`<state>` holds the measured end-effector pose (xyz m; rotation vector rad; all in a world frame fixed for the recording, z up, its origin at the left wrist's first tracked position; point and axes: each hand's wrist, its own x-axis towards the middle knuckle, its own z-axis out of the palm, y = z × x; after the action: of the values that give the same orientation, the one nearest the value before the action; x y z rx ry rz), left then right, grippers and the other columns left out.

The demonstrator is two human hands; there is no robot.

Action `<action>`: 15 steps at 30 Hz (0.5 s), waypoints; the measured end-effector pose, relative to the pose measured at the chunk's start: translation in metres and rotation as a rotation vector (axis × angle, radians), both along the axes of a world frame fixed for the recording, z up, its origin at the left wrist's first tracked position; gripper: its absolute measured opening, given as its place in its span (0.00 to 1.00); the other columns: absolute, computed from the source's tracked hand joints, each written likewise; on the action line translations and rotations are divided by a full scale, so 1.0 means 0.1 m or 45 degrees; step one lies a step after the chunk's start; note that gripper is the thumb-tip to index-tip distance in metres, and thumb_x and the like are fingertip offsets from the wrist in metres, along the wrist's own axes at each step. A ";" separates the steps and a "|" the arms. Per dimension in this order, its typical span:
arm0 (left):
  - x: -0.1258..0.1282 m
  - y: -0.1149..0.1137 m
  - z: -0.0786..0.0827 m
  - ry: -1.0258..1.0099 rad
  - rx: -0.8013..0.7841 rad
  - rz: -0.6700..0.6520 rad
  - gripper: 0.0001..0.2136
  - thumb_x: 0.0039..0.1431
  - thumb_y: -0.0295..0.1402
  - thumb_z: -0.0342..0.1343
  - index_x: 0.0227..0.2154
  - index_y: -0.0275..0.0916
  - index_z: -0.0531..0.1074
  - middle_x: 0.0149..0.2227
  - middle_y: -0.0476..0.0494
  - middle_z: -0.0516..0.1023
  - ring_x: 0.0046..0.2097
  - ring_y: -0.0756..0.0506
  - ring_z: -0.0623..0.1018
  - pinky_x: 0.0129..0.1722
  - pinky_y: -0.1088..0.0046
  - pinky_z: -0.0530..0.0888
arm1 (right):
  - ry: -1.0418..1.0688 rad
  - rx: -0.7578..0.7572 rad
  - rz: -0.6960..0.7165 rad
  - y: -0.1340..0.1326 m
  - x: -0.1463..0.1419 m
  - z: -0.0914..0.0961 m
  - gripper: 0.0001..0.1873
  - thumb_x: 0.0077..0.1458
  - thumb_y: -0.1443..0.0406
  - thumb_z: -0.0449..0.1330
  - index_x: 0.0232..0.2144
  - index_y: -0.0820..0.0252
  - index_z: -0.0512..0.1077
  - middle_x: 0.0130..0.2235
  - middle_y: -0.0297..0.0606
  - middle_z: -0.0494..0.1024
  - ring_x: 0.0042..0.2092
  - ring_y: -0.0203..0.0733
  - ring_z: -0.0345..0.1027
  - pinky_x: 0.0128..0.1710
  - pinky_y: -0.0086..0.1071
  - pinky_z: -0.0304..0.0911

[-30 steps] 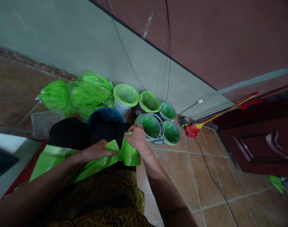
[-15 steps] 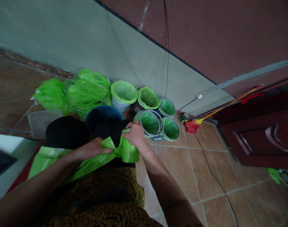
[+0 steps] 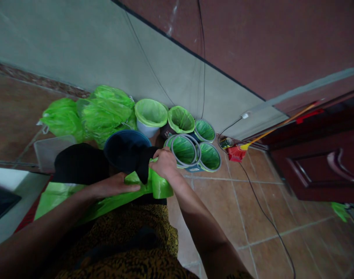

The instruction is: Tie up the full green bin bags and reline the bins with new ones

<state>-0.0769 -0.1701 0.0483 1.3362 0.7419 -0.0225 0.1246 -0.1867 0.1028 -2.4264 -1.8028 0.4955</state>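
My right hand [image 3: 165, 164] grips the top of a bright green plastic bag [image 3: 161, 186], which hangs in a thick fold beneath it. My left hand [image 3: 114, 188] lies with fingers together on the bag's stretched length, which runs down to the left across my lap. Just beyond my hands stands a bin with a blue rim [image 3: 127, 136], its inside dark. A black shape [image 3: 143, 164] rises between the bin and the bag, partly hidden by my right hand.
Several bins lined with green bags [image 3: 181, 120] stand along the grey wall [image 3: 78, 46]. Stuffed green bags [image 3: 105, 114] and a clear plastic crate [image 3: 50, 153] lie to the left. A red dustpan [image 3: 235, 153], a black cable [image 3: 266, 213] and a dark door [image 3: 319, 166] are to the right.
The view has shifted slightly. My left hand has slid a little left along the bag, and more of the black shape shows between my hands. My right hand stays nearly in place.
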 end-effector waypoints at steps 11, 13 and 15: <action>0.00 -0.16 -0.02 0.079 0.015 -0.082 0.16 0.49 0.47 0.61 0.26 0.35 0.76 0.19 0.50 0.75 0.24 0.48 0.72 0.27 0.74 0.67 | 0.026 -0.001 -0.018 0.00 0.05 -0.03 0.12 0.46 0.63 0.67 0.37 0.58 0.80 0.44 0.43 0.76 0.42 0.43 0.74 0.45 0.32 0.67; -0.03 -0.16 -0.02 0.074 0.007 -0.071 0.17 0.50 0.47 0.60 0.27 0.35 0.76 0.20 0.50 0.75 0.24 0.48 0.73 0.27 0.74 0.67 | 0.030 0.000 -0.012 0.00 0.04 -0.03 0.13 0.46 0.63 0.67 0.37 0.58 0.80 0.43 0.42 0.76 0.42 0.42 0.74 0.46 0.32 0.67; -0.06 -0.18 -0.01 0.070 0.037 -0.005 0.17 0.49 0.47 0.60 0.28 0.35 0.76 0.21 0.50 0.76 0.24 0.48 0.73 0.27 0.74 0.68 | 0.022 0.003 -0.004 0.00 0.03 -0.04 0.13 0.46 0.63 0.67 0.37 0.58 0.80 0.44 0.43 0.76 0.42 0.42 0.74 0.46 0.32 0.67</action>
<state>-0.0825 -0.1879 0.0475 1.3693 0.7886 -0.0515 0.1280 -0.1868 0.0990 -2.4152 -1.7912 0.5120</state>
